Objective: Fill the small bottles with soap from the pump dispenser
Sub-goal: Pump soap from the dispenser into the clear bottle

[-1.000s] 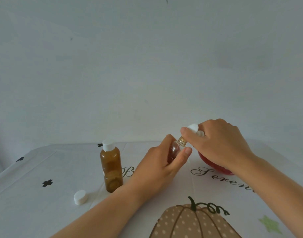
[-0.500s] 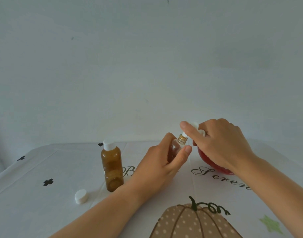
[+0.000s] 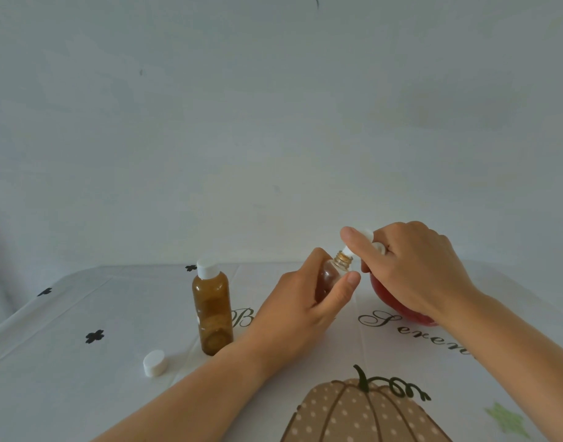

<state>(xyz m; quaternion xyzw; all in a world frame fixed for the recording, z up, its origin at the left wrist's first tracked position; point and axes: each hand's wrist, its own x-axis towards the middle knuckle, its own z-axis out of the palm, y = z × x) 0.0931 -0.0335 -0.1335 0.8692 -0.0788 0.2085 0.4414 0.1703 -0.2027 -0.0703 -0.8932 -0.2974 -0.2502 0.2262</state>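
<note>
Amber plastic, the small uncapped bottle (image 3: 328, 279) is tilting just left of the round red pump dispenser (image 3: 398, 303), its neck right at the white spout (image 3: 347, 250). The left hand (image 3: 299, 317) is gripping it, the right hand (image 3: 410, 272) curling over the dispenser's top. A neck drifting off the spout mid-press could be sending soap onto the printed tablecloth (image 3: 82, 393).

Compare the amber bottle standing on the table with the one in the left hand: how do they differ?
The standing bottle wears a white cap; the held bottle has a bare threaded neck. The standing bottle is upright on the table, untouched; the held bottle is tilted, gripped by the left hand, its mouth at the pump spout. Both are brown and translucent.
</note>
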